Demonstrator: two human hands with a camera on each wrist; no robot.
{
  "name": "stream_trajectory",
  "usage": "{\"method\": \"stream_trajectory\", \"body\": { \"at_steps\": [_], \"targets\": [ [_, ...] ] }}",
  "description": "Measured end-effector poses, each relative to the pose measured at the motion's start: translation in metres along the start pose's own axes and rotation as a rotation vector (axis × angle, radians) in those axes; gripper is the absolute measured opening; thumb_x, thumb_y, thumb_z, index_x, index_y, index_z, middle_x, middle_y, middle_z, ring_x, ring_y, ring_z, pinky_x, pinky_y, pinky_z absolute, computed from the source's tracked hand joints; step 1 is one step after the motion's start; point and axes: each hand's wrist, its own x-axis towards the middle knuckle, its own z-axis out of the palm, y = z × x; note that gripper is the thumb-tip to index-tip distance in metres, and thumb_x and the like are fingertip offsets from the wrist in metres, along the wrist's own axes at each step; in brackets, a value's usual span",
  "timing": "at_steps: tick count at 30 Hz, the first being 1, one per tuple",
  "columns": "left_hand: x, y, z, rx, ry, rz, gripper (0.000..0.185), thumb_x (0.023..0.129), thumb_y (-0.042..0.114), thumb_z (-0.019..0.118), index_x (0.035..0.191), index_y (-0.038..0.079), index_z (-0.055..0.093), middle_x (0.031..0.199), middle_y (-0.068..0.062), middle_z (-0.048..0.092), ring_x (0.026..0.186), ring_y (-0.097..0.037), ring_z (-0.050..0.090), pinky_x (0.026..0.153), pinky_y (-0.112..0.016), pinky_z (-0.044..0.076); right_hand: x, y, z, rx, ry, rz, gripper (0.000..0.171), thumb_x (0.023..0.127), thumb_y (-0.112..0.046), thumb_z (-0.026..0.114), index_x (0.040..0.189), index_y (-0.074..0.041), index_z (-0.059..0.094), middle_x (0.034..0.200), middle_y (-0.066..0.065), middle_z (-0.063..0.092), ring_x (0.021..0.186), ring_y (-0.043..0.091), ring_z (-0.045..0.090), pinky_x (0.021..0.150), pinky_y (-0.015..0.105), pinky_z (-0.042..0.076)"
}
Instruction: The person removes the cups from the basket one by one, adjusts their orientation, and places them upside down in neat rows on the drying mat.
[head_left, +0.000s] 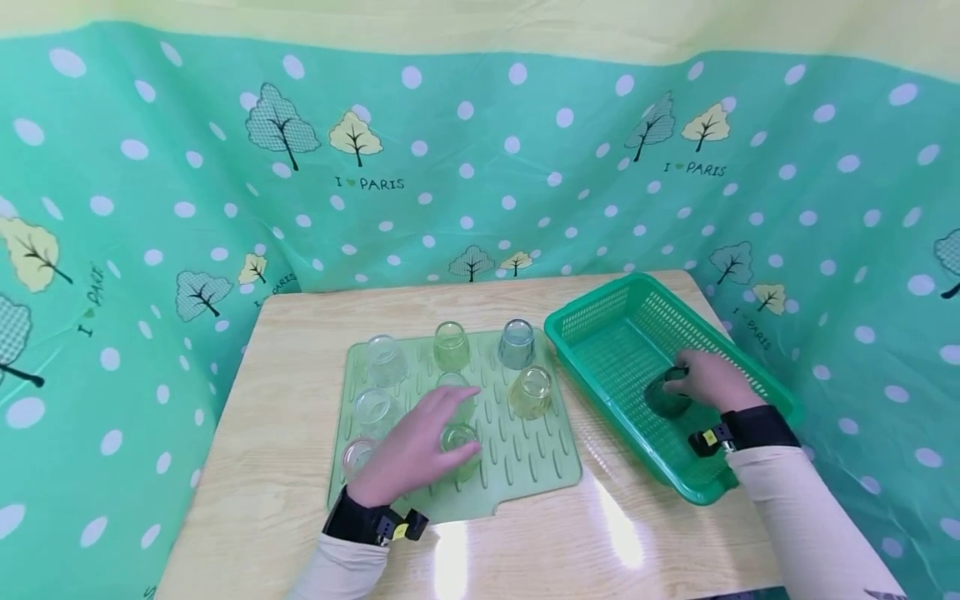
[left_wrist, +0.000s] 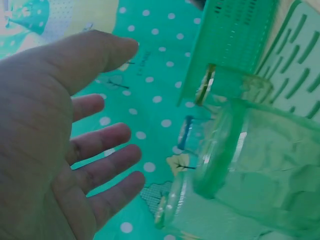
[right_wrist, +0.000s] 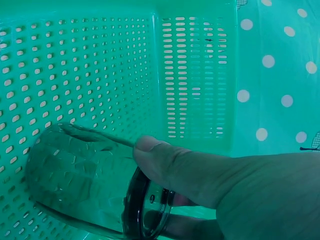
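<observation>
In the head view my right hand (head_left: 711, 379) reaches down into the green basket (head_left: 600, 387) and holds a dark grey-green glass (head_left: 663, 400). The right wrist view shows the thumb and fingers on the thick dark end of this glass (right_wrist: 80, 175), whose other end is against the perforated basket floor. My left hand (head_left: 416, 446), fingers spread and holding nothing, is over the pale green drying mat (head_left: 513, 479). Closest to it are a green glass (head_left: 467, 467) and a clear greenish glass (head_left: 457, 383), partly hidden by the hand. The left wrist view shows the green glass (left_wrist: 260, 165) apart from the fingertips.
Clear glasses (head_left: 386, 362) (head_left: 375, 408) and a pinkish-rimmed glass (head_left: 356, 454) stand on the mat's left side. A yellow-green glass (head_left: 452, 346), a blue-grey glass (head_left: 517, 343) and a yellow glass (head_left: 530, 392) stand farther back. A dotted curtain (head_left: 480, 167) surrounds the wooden table (head_left: 262, 400).
</observation>
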Motion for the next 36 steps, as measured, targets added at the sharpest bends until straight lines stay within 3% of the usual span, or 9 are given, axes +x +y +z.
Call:
{"method": "stream_trajectory", "body": {
  "at_steps": [6,13,17,27,36],
  "targets": [
    [0.003,0.000,-0.007,-0.008,0.036,0.007,0.080,0.090,0.043,0.079,0.157,0.020,0.041,0.154,0.000,0.048,0.142,-0.022,0.046,0.114,-0.047,0.045,0.000,0.001,-0.002,0.019,-0.010,0.025,0.060,0.095,-0.026,0.075,0.133,0.015,0.056,0.131,0.039,0.058,0.114,0.056,0.058,0.086,0.063,0.054],
    [0.001,-0.008,-0.013,-0.043,0.066,-0.065,0.084,0.089,0.036,0.082,0.159,0.029,0.036,0.154,0.000,0.046,0.141,-0.023,0.045,0.114,-0.052,0.044,0.002,0.000,0.004,0.035,0.009,0.052,0.060,0.094,-0.027,0.075,0.133,0.014,0.056,0.131,0.038,0.058,0.114,0.055,0.058,0.085,0.062,0.054],
    [0.001,-0.012,-0.015,-0.064,0.058,-0.100,0.083,0.090,0.035,0.080,0.160,0.030,0.035,0.157,0.000,0.043,0.144,-0.025,0.042,0.116,-0.055,0.042,0.002,0.002,0.006,0.036,0.023,0.051,0.059,0.095,-0.026,0.075,0.134,0.014,0.056,0.130,0.038,0.059,0.113,0.053,0.060,0.084,0.061,0.054],
    [0.001,-0.013,-0.012,-0.106,0.035,-0.103,0.081,0.091,0.038,0.079,0.160,0.025,0.037,0.159,-0.003,0.042,0.145,-0.027,0.042,0.115,-0.056,0.041,-0.002,0.004,0.007,0.029,0.056,0.051,0.059,0.094,-0.026,0.076,0.134,0.013,0.057,0.131,0.038,0.059,0.113,0.054,0.059,0.084,0.062,0.054],
    [0.003,-0.017,-0.010,-0.109,0.021,-0.135,0.080,0.092,0.050,0.074,0.160,0.029,0.036,0.159,0.000,0.042,0.144,-0.025,0.043,0.115,-0.055,0.041,-0.007,0.001,0.010,0.045,0.073,0.059,0.060,0.097,-0.028,0.074,0.137,0.013,0.055,0.134,0.037,0.057,0.118,0.056,0.056,0.090,0.064,0.053]
  ]
}}
